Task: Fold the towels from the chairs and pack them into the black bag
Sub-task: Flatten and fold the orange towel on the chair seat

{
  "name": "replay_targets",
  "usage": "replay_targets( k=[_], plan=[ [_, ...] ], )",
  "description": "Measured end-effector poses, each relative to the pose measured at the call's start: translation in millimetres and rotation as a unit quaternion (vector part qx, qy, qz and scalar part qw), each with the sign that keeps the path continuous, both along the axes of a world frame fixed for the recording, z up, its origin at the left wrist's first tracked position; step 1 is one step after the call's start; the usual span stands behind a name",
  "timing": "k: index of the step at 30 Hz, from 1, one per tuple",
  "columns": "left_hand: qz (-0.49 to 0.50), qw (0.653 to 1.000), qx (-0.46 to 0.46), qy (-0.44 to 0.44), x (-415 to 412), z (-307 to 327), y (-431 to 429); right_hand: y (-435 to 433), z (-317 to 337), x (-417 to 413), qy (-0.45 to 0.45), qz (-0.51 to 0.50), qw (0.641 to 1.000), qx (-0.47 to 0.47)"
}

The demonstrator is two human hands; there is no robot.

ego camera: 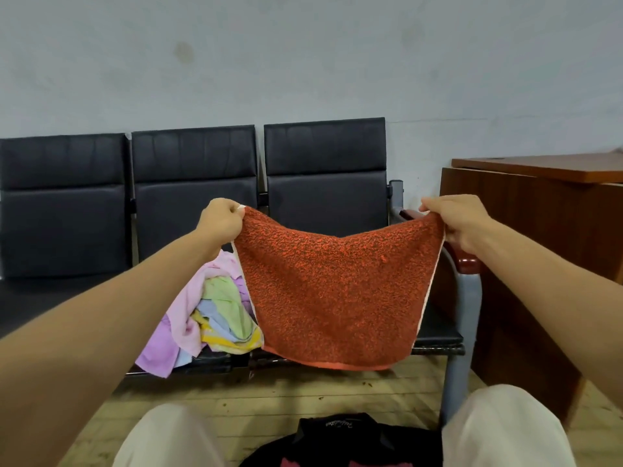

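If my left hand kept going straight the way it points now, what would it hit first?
The left hand, gripping the red towel, would likely meet the middle chair's black backrest first; depth is unclear.

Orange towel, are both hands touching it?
Touching. The head view shows the left hand and the right hand each pinching a top corner of the orange towel, holding it spread out.

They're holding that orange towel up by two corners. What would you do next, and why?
Probably bring the two hands together to fold it in half. The left hand and right hand each pinch a top corner, and the orange towel hangs spread and unfolded in front of the chairs, so it is not ready for the black bag below.
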State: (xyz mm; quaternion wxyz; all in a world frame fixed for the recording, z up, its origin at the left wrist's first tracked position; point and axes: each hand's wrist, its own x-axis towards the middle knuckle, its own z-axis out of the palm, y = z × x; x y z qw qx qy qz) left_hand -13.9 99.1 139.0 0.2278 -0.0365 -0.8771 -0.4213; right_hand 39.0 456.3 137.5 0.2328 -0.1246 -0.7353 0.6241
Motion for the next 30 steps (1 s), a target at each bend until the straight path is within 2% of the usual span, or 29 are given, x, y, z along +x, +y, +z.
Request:
replay_targets(
  k=[2,3,5,7,9,14,19,22,26,30],
  plan=[
    [0.010,1.000,0.003,0.003,0,-3,0,0,5,5,-0.005,0.036,0.996,-0.076],
    [0.010,0.999,0.035,-0.007,-1,-3,0,2,6,6,-0.003,0.049,0.995,-0.091],
    [-0.002,0.988,0.147,-0.040,-2,-4,2,5,6,7,0.009,0.062,0.993,-0.097],
    [-0.009,0.961,0.267,-0.074,-3,-2,2,8,5,7,0.016,0.061,0.995,-0.081],
    [-0.015,0.934,0.342,-0.098,-1,0,2,10,5,7,0.019,0.059,0.996,-0.060],
    [-0.036,0.913,0.386,-0.125,3,0,2,17,2,7,0.024,0.080,0.996,-0.018],
    [-0.093,0.933,0.325,-0.127,14,1,6,19,-3,11,-0.011,0.089,0.991,0.100],
    [-0.120,0.950,0.276,-0.086,12,-6,8,18,-6,10,-0.028,0.062,0.981,0.184],
    [-0.062,0.994,0.090,-0.013,8,-12,4,18,-6,7,-0.039,0.031,0.964,0.262],
    [-0.031,0.998,-0.041,0.047,11,-14,6,15,-5,5,-0.028,-0.002,0.930,0.366]
  ],
)
